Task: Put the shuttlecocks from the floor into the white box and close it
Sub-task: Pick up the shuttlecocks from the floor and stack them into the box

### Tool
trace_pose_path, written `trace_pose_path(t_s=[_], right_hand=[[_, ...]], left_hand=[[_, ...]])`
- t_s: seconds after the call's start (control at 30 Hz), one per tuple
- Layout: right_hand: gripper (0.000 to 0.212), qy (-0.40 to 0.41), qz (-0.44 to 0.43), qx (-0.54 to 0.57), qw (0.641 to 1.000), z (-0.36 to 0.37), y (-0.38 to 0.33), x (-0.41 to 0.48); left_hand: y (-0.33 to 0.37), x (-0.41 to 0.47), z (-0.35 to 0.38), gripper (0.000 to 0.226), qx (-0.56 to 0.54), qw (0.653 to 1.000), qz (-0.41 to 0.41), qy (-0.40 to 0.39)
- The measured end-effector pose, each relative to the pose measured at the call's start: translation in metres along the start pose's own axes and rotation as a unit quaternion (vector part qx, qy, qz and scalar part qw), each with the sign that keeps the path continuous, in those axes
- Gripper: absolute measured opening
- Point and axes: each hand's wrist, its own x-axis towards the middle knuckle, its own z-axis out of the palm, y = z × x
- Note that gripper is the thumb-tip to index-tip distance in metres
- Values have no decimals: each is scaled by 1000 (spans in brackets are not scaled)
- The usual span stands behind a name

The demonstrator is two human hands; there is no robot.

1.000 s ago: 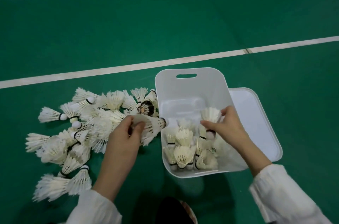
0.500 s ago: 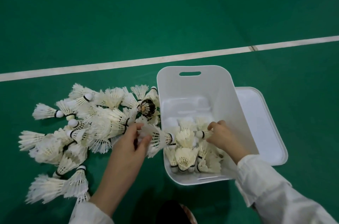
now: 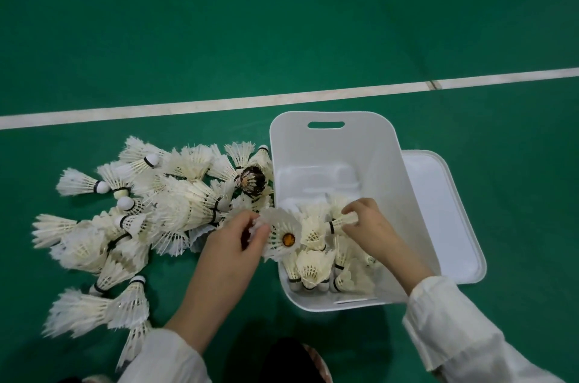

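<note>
now left grip (image 3: pixel 235 244) pinches one shuttlecock (image 3: pixel 279 230), right grip (image 3: pixel 368 226) a second shuttlecock (image 3: pixel 342 221), at one white box (image 3: pixel 329 147).

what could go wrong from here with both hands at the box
1. The left hand pinches a shuttlecock by its feathers right over the left rim of the white box. It could catch the rim and drop onto the floor pile.
2. The right hand holds a second shuttlecock among the packed ones standing in the box. Pushing it in might bend feathers.

Green court floor (image 3: pixel 282 37), two white lines (image 3: pixel 219 105).
</note>
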Motion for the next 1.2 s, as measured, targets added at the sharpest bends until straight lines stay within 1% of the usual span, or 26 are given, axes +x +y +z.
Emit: trace_pose_path(t_s=[0.07, 0.1, 0.13, 0.17, 0.23, 0.27, 0.3, 0.33, 0.4, 0.47, 0.5, 0.53, 0.6, 0.63, 0.67, 0.73, 0.77, 0.8, 0.87, 0.9, 1.0, 1.07, 1.13, 1.2], right_hand=[[22, 49, -61, 79, 994, -20, -25, -23], [20, 61, -98, 128, 985, -29, -39, -38], [20, 54, -141, 175, 973, -36, -52, -55], [21, 38, -192, 199, 960, -40, -62, -71], [30, 6, -276, 154, 949, -36, -73, -95], [35, -5, -290, 124, 949, -31, -73, -101], [41, -12, -279, 106, 954, -25, -71, -102], [47, -13, -256, 112, 960, -22, -69, -102], [63, -7, -221, 149, 964, -18, -69, -98], [72, -8, -216, 161, 963, -15, -71, -96], [69, -6, -227, 149, 963, -14, -74, -96], [62, -1, -242, 127, 962, -14, -75, -94], [34, 27, -261, 88, 961, -19, -75, -87], [19, 48, -249, 79, 964, -24, -70, -80], [12, 74, -222, 84, 969, -30, -63, -71], [12, 132, -147, 100, 975, -43, -44, -49], [10, 153, -111, 79, 979, -46, -33, -36], [12, 163, -79, 41, 983, -47, -20, -24], [18, 160, -31, -33, 986, -41, 3, -1], [18, 149, -28, -71, 986, -35, 11, 7], [15, 75, -12, -175, 982, -15, 28, 25], [19, 22, 19, -252, 967, -5, 33, 31], [22, 8, 38, -309, 950, 0, 34, 33], [25, 2, 56, -327, 943, 0, 29, 33]], left_hand=[[4, 2, -1, 12, 8, 1000, 10, 4], [7, 3, -1, 12, 7, 1000, 15, 2], [10, 4, -1, 13, 4, 1000, 20, 0], [13, 5, 0, 14, 2, 1000, 24, -1], [18, 7, 1, 16, 3, 1000, 28, 1], [20, 7, 3, 17, 5, 1000, 28, 0], [20, 8, 3, 17, 8, 1000, 27, -2], [21, 8, 4, 16, 9, 1000, 27, -6], [21, 8, 6, 15, 17, 999, 28, -17], [21, 7, 5, 15, 33, 998, 33, -30], [20, 7, 4, 15, 37, 998, 34, -37], [21, 7, 3, 17, 35, 998, 35, -44], [21, 7, -4, 18, 23, 998, 25, -50], [19, 7, -9, 18, 17, 999, 14, -47], [16, 7, -14, 17, 14, 999, 1, -39], [3, 7, -29, 15, 37, 999, -15, -23], [-8, 6, -36, 14, 61, 998, -20, -16], [-20, 6, -43, 12, 86, 996, -25, -10], [-46, 5, -51, 9, 132, 990, -45, -5], [-59, 4, -53, 8, 148, 987, -61, -4], [-88, -1, -51, 9, 164, 982, -97, -15], [-104, -5, -47, 9, 174, 978, -109, -31], [-117, -8, -45, 7, 184, 976, -113, -37], [-129, -12, -44, 8, 199, 972, -122, -37]])
